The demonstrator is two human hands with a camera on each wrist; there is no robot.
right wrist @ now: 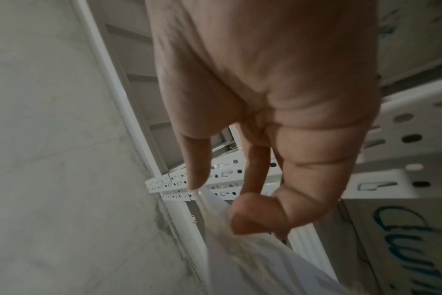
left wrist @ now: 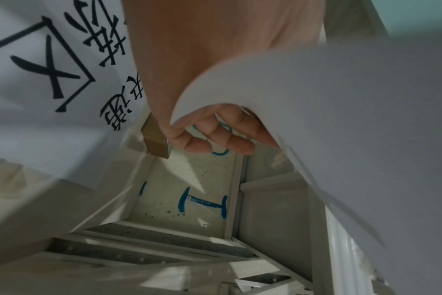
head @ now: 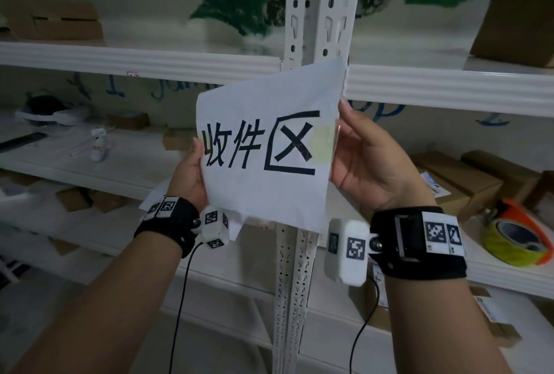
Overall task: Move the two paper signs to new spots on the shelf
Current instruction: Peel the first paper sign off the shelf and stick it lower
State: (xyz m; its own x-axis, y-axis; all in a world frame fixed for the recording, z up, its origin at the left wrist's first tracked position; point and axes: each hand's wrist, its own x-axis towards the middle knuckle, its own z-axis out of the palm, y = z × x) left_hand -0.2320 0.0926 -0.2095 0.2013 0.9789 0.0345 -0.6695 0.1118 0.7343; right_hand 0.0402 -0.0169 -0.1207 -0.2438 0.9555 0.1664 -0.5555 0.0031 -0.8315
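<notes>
White shelf (head: 449, 88) stands behind; left hand (head: 189, 175) and right hand (head: 368, 157) pinch the paper sign (head: 263, 145) edges. Better keep it taut, level.

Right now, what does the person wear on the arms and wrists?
Both forearms are bare, without sleeves. Each wrist has a black strap carrying white blocks printed with black square-pattern markers. A thin black cable hangs from each wrist unit.

The head camera looks forward, slightly down, close on a paper sign (head: 263, 145) before the shelf upright (head: 311, 7). Each wrist camera looks along its palm at very close range, sharing the paper and, seemingly, the blue-lettered wall (left wrist: 189, 199).
</notes>
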